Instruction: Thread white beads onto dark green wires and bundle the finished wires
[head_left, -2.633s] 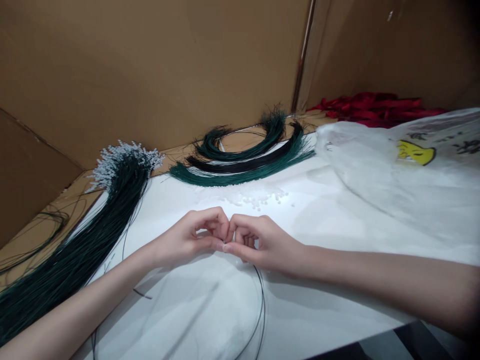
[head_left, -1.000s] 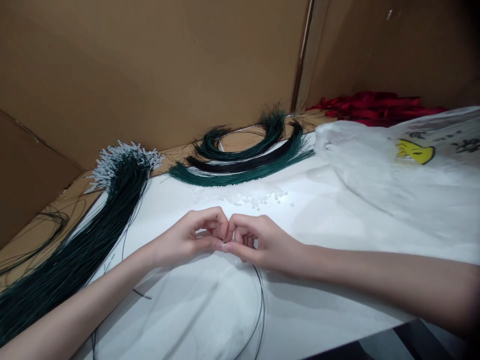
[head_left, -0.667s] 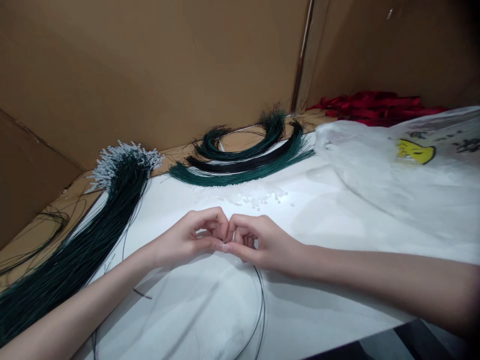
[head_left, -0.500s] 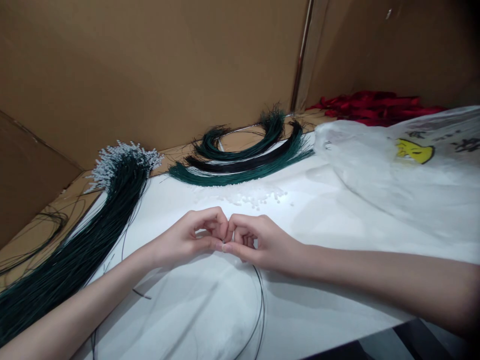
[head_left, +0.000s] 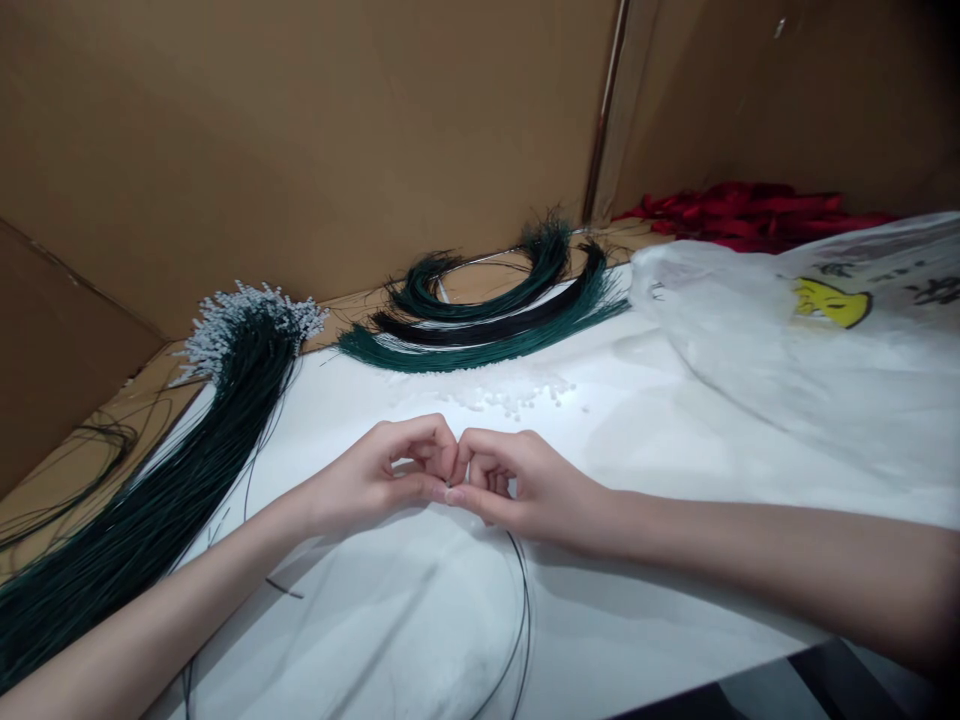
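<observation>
My left hand (head_left: pixel 394 470) and my right hand (head_left: pixel 517 475) meet fingertip to fingertip over the white sheet (head_left: pixel 652 460). Each pinches with thumb and forefinger; a tiny dark spot shows where the tips touch, too small to name. A thin dark wire (head_left: pixel 523 600) comes out from under my right hand and curves down to the bottom edge. What my left fingers hold is hidden. Just beyond the hands lie scattered small white beads (head_left: pixel 517 395). Left of them rests a long bundle of dark green wires (head_left: pixel 202 470) with white-beaded ends (head_left: pixel 247 320).
Curved bundles of green wire (head_left: pixel 480 355) and black wire (head_left: pixel 487 328) lie at the back by the cardboard wall (head_left: pixel 337 150). A white plastic bag (head_left: pixel 750 330) lies at the right, with red ribbon (head_left: pixel 750 210) behind it. Loose wires (head_left: pixel 105 450) lie far left.
</observation>
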